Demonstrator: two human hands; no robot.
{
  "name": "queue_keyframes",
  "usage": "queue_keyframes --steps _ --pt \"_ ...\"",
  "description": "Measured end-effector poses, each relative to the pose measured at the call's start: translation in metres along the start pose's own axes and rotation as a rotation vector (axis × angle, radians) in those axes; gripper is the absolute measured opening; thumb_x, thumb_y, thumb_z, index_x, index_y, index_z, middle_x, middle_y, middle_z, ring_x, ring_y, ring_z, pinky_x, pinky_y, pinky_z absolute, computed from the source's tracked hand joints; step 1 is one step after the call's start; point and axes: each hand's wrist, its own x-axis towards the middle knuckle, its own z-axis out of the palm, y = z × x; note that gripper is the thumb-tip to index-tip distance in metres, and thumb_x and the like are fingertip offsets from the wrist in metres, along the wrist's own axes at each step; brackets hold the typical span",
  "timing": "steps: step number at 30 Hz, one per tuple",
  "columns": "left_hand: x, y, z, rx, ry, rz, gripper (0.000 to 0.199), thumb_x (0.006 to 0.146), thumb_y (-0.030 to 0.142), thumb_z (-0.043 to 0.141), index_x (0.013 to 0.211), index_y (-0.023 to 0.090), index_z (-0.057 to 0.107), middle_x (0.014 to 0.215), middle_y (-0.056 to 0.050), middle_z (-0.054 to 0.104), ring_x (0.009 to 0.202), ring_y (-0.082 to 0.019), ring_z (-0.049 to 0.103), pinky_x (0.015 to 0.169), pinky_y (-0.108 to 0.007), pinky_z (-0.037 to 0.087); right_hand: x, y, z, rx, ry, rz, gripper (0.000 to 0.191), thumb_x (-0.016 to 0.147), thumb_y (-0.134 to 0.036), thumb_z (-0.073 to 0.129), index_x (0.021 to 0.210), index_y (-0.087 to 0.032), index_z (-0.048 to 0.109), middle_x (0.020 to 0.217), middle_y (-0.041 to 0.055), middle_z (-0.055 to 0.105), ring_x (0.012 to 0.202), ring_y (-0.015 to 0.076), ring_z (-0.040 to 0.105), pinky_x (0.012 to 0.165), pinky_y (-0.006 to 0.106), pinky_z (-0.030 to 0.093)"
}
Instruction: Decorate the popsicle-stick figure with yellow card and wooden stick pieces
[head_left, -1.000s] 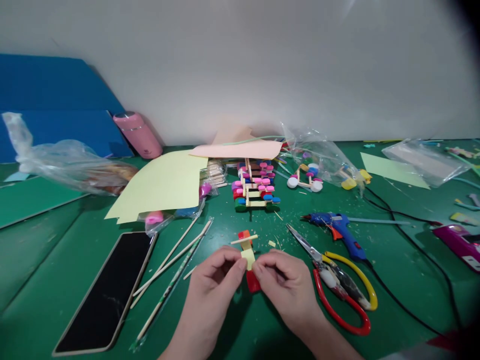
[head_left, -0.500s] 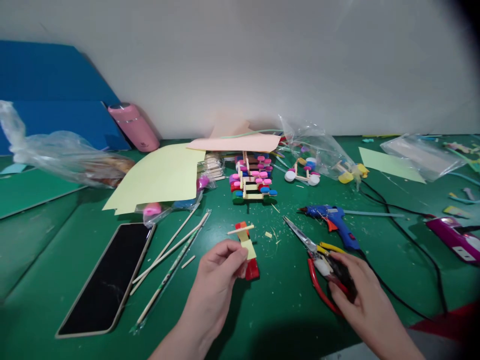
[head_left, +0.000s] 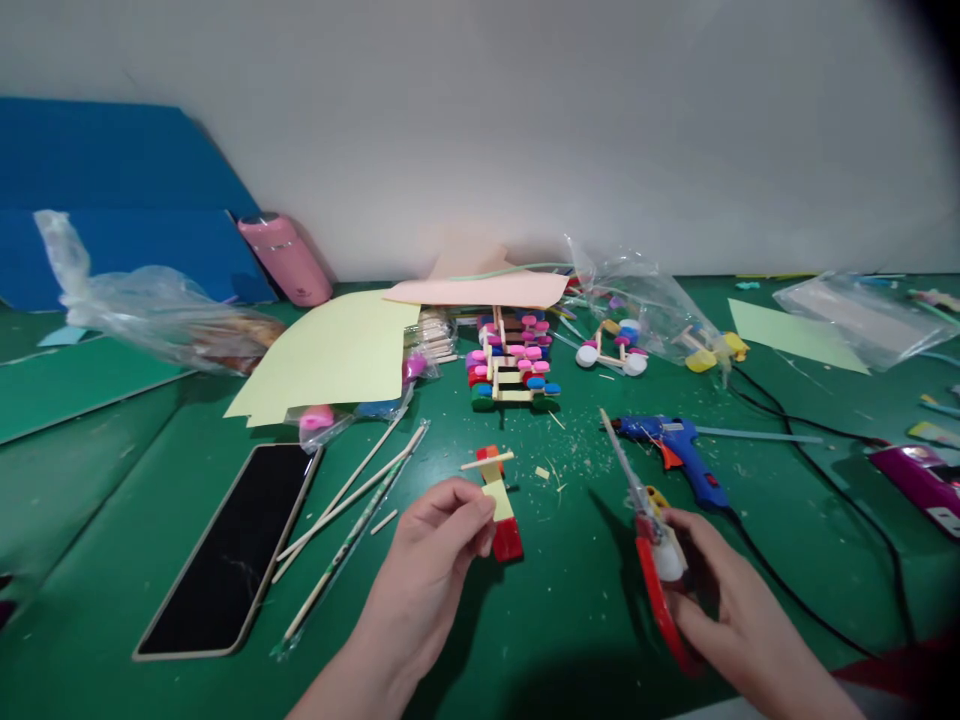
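My left hand is closed, thumb and fingers pinching a small paper craft piece. It has a pale yellow strip in the middle, a red block at the near end, an orange-red one at the far end and a short stick across it. In my right hand are red-handled scissors, raised off the table with the blades pointing away. A yellow part shows behind the handles; I cannot tell what it belongs to. Just beyond lies a blue glue gun.
A phone and thin wooden sticks lie at left. Several small wheeled models stand at the back under pink paper. Yellow paper, plastic bags and a pink bottle are farther back. A black cord runs along the right.
My right hand has lifted the scissors, tilting their blades more upright. My left hand keeps its pinch on the craft piece. The view has shifted slightly.
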Motion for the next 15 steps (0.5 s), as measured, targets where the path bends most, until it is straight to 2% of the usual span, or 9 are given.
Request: queue_keyframes --steps 2,4,7,9,11,13,15 --pt "-0.001 0.003 0.003 -0.003 0.001 0.017 0.015 0.074 0.021 0.061 0.06 0.017 0.057 0.051 0.005 0.05 0.051 -0.006 0.045 0.053 -0.017 0.035 -0.005 -0.014 0.013 0.167 -0.018 0.064 0.039 0.065 -0.026 0.056 0.103 -0.022 0.049 0.086 0.0033 0.062 0.07 0.0181 0.061 0.059 0.025 0.049" --pt "-0.001 0.007 0.006 -0.007 0.012 0.033 0.014 0.074 0.021 0.061 0.061 0.017 0.057 0.052 0.005 0.052 0.053 -0.007 0.047 0.054 -0.017 0.036 -0.009 -0.024 0.027 0.327 -0.1 0.134 0.048 0.06 -0.03 0.062 0.105 -0.024 0.048 0.076 0.0 0.06 0.059 0.0162 0.058 0.049 0.023 0.046" --pt "-0.003 0.011 0.01 -0.012 0.05 0.071 0.011 0.072 0.022 0.063 0.064 0.017 0.058 0.058 0.004 0.056 0.058 -0.008 0.051 0.059 -0.019 0.039 -0.01 -0.028 0.046 0.445 -0.234 0.195 0.06 0.051 -0.032 0.068 0.109 -0.026 0.05 0.084 0.0008 0.06 0.066 0.018 0.058 0.051 0.023 0.046" --pt "-0.004 0.014 0.011 -0.01 0.071 0.107 0.01 0.071 0.022 0.064 0.064 0.017 0.058 0.063 0.003 0.057 0.062 -0.009 0.051 0.063 -0.02 0.04 -0.008 -0.026 0.054 0.467 -0.276 0.226 0.054 0.054 -0.035 0.066 0.106 -0.025 0.054 0.09 0.0021 0.06 0.075 0.0194 0.058 0.059 0.024 0.047" --pt "-0.005 0.016 0.013 0.004 0.08 0.144 0.01 0.07 0.022 0.064 0.065 0.017 0.059 0.067 0.002 0.058 0.064 -0.01 0.051 0.066 -0.022 0.04 -0.004 -0.024 0.062 0.496 -0.309 0.285 0.04 0.062 -0.039 0.061 0.098 -0.023 0.059 0.087 0.0026 0.06 0.075 0.0181 0.057 0.063 0.025 0.045" --pt "-0.004 0.017 0.014 0.033 0.079 0.166 0.009 0.071 0.023 0.064 0.066 0.017 0.059 0.069 0.002 0.058 0.067 -0.011 0.051 0.069 -0.024 0.04 0.0 -0.022 0.07 0.553 -0.364 0.398 0.034 0.069 -0.045 0.054 0.092 -0.021 0.059 0.075 0.002 0.059 0.065 0.0151 0.056 0.058 0.024 0.043" --pt "-0.004 0.017 0.015 0.06 0.072 0.172 0.01 0.071 0.024 0.063 0.066 0.017 0.058 0.069 0.001 0.059 0.07 -0.013 0.052 0.071 -0.026 0.04 0.002 -0.019 0.077 0.627 -0.421 0.524 0.039 0.071 -0.052 0.05 0.091 -0.02 0.058 0.064 0.0001 0.055 0.053 0.012 0.051 0.048 0.022 0.038"
